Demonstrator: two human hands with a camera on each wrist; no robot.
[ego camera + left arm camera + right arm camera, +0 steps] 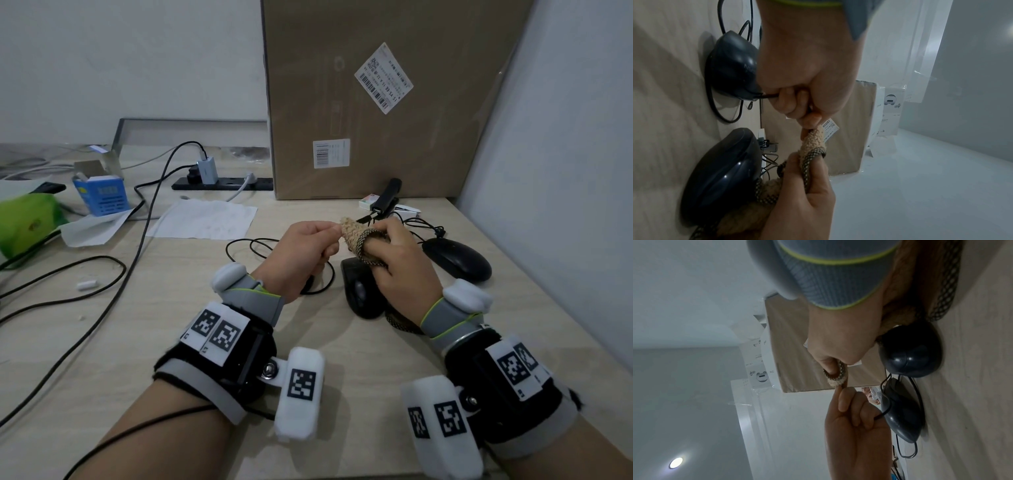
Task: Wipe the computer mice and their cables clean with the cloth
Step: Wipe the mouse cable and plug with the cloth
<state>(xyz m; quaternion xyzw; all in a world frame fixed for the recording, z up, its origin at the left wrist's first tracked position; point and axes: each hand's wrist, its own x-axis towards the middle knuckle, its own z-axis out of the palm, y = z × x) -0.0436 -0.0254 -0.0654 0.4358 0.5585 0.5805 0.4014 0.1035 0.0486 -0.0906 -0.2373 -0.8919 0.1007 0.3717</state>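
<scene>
Left hand (301, 255): curled around a mouse cable (768, 96), cloth tip pinched.
Right hand (399, 265): clamped on the cloth (356, 236).
Mice (457, 258): laid near the desk's (171, 342) right edge.

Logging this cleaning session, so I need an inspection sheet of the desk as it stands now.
Surface: light wood-grain desk, a paper sheet lying on it.
Job's things: two black mice on the desk; beige cloth held up above them.
Clutter: blue box, green bag, cardboard box.
Hands: left hand pinches a mouse cable at the cloth tip; right hand grips the cloth.
Cables: black mouse cable looped; power strip with leads.
Surroundings: white walls.
</scene>
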